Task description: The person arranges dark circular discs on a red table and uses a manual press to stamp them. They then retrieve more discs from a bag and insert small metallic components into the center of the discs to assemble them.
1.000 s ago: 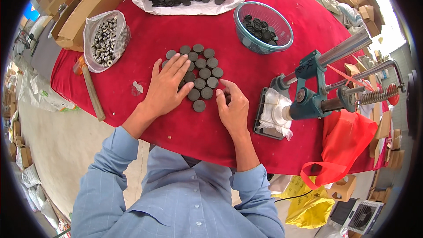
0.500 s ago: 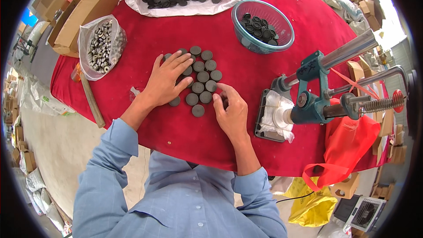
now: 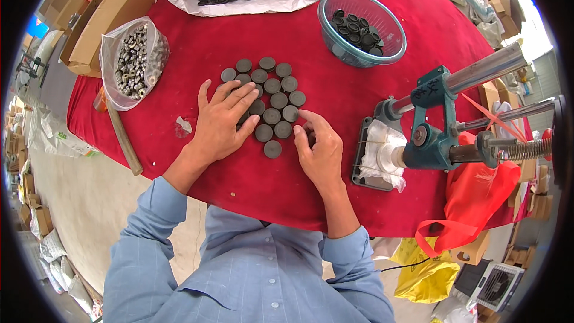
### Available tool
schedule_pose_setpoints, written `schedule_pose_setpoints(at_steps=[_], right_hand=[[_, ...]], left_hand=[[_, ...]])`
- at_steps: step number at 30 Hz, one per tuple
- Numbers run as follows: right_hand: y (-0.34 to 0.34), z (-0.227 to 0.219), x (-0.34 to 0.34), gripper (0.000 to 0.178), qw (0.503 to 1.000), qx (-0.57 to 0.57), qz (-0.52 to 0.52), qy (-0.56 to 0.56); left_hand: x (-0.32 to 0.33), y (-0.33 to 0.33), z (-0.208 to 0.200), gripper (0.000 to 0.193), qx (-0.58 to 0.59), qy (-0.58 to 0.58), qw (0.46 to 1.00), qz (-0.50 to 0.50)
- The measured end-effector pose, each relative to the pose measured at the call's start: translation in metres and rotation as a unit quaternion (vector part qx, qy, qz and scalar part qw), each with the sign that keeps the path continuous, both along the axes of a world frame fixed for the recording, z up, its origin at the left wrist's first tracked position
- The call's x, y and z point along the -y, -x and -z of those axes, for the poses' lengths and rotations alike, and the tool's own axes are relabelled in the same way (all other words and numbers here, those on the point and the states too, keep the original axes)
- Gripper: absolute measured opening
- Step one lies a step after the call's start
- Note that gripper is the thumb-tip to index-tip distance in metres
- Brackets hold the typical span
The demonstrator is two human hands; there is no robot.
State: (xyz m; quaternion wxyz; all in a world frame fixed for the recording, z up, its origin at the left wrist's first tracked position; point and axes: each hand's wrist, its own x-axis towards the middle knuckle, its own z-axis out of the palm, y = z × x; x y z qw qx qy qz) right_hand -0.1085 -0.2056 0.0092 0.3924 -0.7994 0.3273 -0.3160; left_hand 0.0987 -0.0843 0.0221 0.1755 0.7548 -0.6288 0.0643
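Many flat, round black caps lie in a loose cluster on the red cloth; one cap sits at its near end. My left hand rests over the left side of the cluster, fingers spread, partly covering several caps. On the right side, my right hand is bent with thumb and index finger apart. Its index fingertip is at the edge of a cap. Something dark and rounded shows in the gap between that thumb and finger; whether it is held or lies on the cloth is unclear.
A green hand press stands at the right beside a red bag. Farther back are a clear bowl of black caps and a white sack of caps. A bag of metal parts and a hammer lie left.
The view has shifted slightly. My left hand has drawn back toward me a little, uncovering caps at the cluster's far left. My right hand remains beside the cluster.
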Motion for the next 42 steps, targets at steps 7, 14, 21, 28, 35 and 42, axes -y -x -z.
schedule_pose_setpoints(at_steps=[7,14,21,28,35,42], right_hand=[[-0.001,0.004,0.002,0.029,0.999,0.011,0.006,0.032],[0.006,0.004,0.007,0.053,0.999,0.004,-0.025,0.044],[0.007,-0.002,-0.002,0.134,0.976,-0.124,-0.084,0.160],[-0.026,-0.004,0.014,0.146,0.951,-0.210,-0.111,0.198],[-0.038,-0.003,0.026,0.141,0.946,-0.222,-0.134,0.194],[-0.053,-0.032,0.012,0.062,0.949,-0.090,-0.161,0.255]], left_hand=[[-0.002,0.000,0.009,0.046,-0.015,0.038,0.999,-0.015],[-0.030,-0.014,0.001,0.076,-0.126,0.090,0.988,0.013],[-0.060,-0.029,0.002,0.136,-0.074,-0.103,0.990,-0.054],[-0.018,-0.052,0.008,0.152,-0.069,-0.116,0.991,-0.009],[-0.019,-0.052,0.022,0.147,-0.086,-0.031,0.996,-0.003],[-0.027,-0.055,0.024,0.117,-0.120,0.051,0.990,0.048]])
